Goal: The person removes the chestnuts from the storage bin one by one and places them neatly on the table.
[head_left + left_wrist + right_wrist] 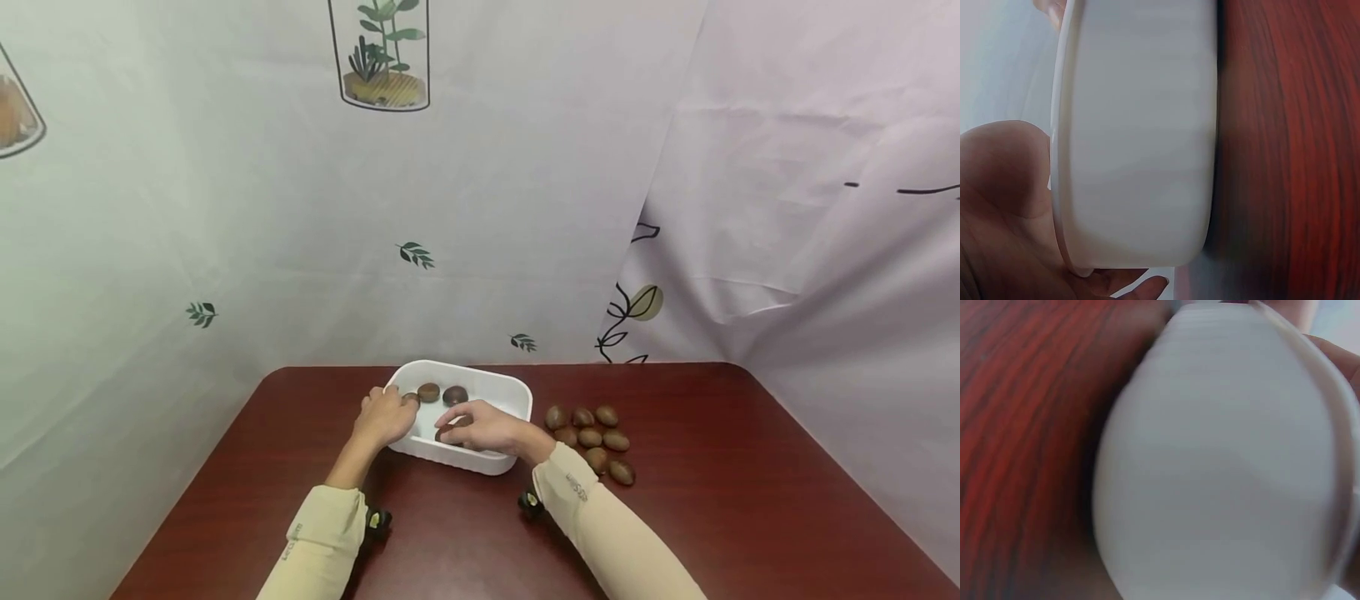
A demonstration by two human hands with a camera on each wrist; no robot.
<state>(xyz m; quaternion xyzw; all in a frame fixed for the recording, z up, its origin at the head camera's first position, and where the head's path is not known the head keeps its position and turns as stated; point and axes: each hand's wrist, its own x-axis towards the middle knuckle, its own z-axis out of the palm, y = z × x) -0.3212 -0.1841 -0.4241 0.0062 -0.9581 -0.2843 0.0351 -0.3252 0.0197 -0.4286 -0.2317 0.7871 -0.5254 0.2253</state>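
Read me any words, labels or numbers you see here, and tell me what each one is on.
Right sleeve: a small line of print near the cuff, too small to read.
Left sleeve: a small print near the cuff, too small to read.
White tray, brown nuts, table: no text visible.
Backdrop cloth: only drawn leaves and plant jars, no words.
Both wrist views: no text, only the tray wall and the table.

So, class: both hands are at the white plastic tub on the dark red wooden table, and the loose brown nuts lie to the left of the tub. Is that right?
Not quite. In the head view the loose brown nuts lie to the right of the white plastic tub, not the left. Both the left hand and right hand are at the tub on the dark red wooden table.
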